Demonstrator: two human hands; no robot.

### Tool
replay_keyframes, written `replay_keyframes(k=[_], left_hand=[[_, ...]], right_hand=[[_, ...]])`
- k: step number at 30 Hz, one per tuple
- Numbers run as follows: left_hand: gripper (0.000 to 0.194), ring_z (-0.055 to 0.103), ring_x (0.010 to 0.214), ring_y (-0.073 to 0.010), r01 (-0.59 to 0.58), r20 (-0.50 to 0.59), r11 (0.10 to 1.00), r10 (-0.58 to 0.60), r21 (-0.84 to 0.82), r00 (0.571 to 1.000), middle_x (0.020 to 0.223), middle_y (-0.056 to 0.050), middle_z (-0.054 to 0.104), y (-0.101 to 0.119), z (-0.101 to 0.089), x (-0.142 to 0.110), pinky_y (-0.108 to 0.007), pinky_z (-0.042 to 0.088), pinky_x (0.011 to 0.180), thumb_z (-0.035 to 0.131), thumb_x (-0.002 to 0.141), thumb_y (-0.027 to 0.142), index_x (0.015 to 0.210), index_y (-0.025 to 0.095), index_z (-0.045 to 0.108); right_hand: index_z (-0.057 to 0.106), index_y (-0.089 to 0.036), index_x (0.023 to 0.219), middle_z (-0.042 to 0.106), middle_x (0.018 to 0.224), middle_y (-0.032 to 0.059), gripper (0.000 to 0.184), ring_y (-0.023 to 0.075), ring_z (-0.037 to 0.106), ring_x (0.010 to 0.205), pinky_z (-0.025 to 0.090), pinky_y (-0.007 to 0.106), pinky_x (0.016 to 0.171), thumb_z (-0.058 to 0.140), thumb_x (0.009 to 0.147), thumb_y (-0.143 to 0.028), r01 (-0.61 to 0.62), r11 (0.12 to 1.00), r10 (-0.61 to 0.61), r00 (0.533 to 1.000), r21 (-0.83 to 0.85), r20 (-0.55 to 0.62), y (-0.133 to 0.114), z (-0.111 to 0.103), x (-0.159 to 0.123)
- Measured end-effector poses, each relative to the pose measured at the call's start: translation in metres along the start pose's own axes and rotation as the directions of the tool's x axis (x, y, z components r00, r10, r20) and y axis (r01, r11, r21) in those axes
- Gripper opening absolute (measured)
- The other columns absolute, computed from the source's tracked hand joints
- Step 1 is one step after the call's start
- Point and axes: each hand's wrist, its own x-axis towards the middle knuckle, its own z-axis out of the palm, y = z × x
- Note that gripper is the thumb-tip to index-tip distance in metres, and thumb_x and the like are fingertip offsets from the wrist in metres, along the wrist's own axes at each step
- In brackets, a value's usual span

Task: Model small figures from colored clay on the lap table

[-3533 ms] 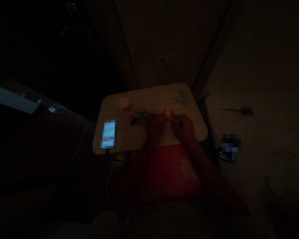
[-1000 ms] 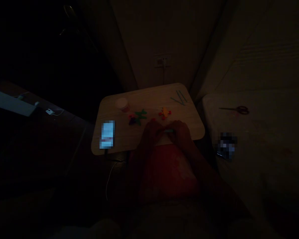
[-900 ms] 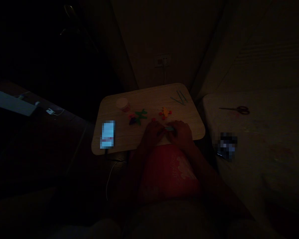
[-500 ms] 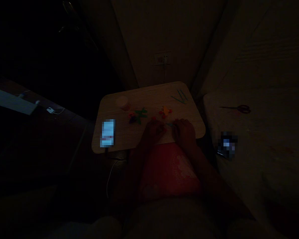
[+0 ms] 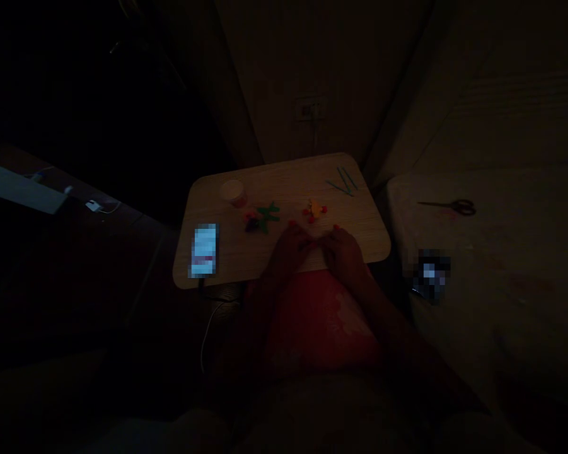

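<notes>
The light is very dim. My left hand and my right hand rest at the near edge of a small wooden table, fingertips pinched together and almost meeting. A tiny reddish bit shows between them; its kind is too dark to make out. Just beyond my left fingers lies a small red piece, and another red piece is by my right knuckles. Farther back sit a yellow piece ringed by red bits and a green branching shape beside pink and dark pieces.
Several thin teal sticks lie at the back right of the table. A round lidded tub stands at the back left, a lit phone at the front left. Scissors and a dark blurred device lie on the surface to the right.
My hands have drawn closer, so the fingertips almost meet. The thin teal stick seen between them before is now hidden. A red piece by my right knuckles shows more clearly.
</notes>
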Motion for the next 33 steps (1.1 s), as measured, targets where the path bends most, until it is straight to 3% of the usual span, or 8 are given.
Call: replay_keyframes(k=[6,9,13,16,19,26,29,33], left_hand=[[0.003,0.065,0.099,-0.0231,-0.003,-0.009,1.000,0.003,-0.026,1.000,0.097,-0.006,0.068,-0.004,0.001,0.002,-0.040,0.054,0.094,0.076,0.089,0.021,0.087,0.019,0.075],[0.004,0.065,0.098,-0.0223,-0.039,-0.004,0.998,0.039,-0.054,0.999,0.097,-0.006,0.069,-0.005,-0.001,0.004,-0.039,0.054,0.094,0.076,0.089,0.022,0.089,0.018,0.076],[0.007,0.066,0.097,-0.0211,-0.106,0.028,0.990,0.109,-0.091,0.994,0.099,-0.007,0.071,-0.003,-0.005,0.004,-0.039,0.054,0.096,0.071,0.093,0.022,0.094,0.018,0.076],[0.010,0.066,0.098,-0.0213,-0.084,0.009,0.994,0.085,-0.077,0.996,0.099,-0.007,0.072,-0.003,-0.005,0.002,-0.040,0.054,0.097,0.067,0.096,0.023,0.093,0.018,0.075],[0.011,0.066,0.099,-0.0216,-0.073,0.004,0.997,0.073,-0.035,0.997,0.100,-0.007,0.072,-0.004,-0.004,0.001,-0.040,0.054,0.098,0.066,0.096,0.024,0.093,0.018,0.074],[0.009,0.065,0.109,-0.0252,0.036,-0.129,0.997,-0.027,0.067,0.991,0.105,-0.008,0.074,-0.011,-0.001,0.001,-0.042,0.051,0.104,0.070,0.094,0.024,0.099,0.018,0.074],[0.009,0.066,0.106,-0.0258,0.078,-0.136,0.994,-0.067,0.078,0.988,0.104,-0.009,0.075,-0.013,-0.001,0.001,-0.043,0.052,0.102,0.074,0.090,0.024,0.097,0.018,0.074],[0.008,0.066,0.111,-0.0269,0.054,-0.129,0.998,-0.049,0.033,0.990,0.104,-0.009,0.076,-0.012,-0.003,0.000,-0.044,0.052,0.105,0.076,0.089,0.023,0.095,0.018,0.075]], right_hand=[[0.081,-0.020,0.103,0.073,0.096,0.0115,0.033,0.0269,0.062,0.095,0.044,0.044,0.108,0.051,0.094,-0.013,0.091,0.996,-0.091,0.995,-0.005,0.048,0.006,-0.004,0.003],[0.080,-0.019,0.104,0.073,0.097,0.0118,0.031,0.0263,0.062,0.095,0.046,0.042,0.099,0.051,0.095,-0.013,0.109,0.994,-0.109,0.994,-0.011,0.027,0.005,-0.001,-0.001],[0.076,-0.016,0.102,0.072,0.099,0.0141,0.024,0.0282,0.061,0.095,0.045,0.040,0.083,0.052,0.098,-0.018,-0.022,0.996,0.012,0.993,-0.083,-0.119,0.005,0.002,-0.013],[0.074,-0.016,0.105,0.071,0.101,0.0142,0.022,0.0291,0.061,0.095,0.045,0.041,0.083,0.054,0.097,-0.022,-0.166,0.982,0.138,0.954,-0.086,-0.267,0.011,-0.002,-0.022],[0.073,-0.016,0.104,0.070,0.099,0.0131,0.021,0.0288,0.061,0.095,0.045,0.041,0.084,0.054,0.097,-0.025,-0.247,0.968,0.222,0.920,-0.039,-0.324,0.019,-0.011,-0.025],[0.073,-0.018,0.102,0.070,0.098,0.0111,0.022,0.0267,0.063,0.090,0.047,0.039,0.080,0.058,0.096,-0.033,-0.332,0.942,0.328,0.891,0.044,-0.313,0.025,-0.022,-0.011],[0.074,-0.018,0.101,0.069,0.098,0.0119,0.025,0.0269,0.063,0.088,0.048,0.039,0.078,0.063,0.094,-0.040,-0.340,0.939,0.338,0.886,0.050,-0.318,0.024,-0.022,-0.006],[0.075,-0.019,0.107,0.069,0.103,0.0111,0.028,0.0261,0.066,0.091,0.051,0.037,0.080,0.073,0.088,-0.039,-0.205,0.969,0.230,0.951,0.137,-0.208,0.016,-0.015,0.002]])
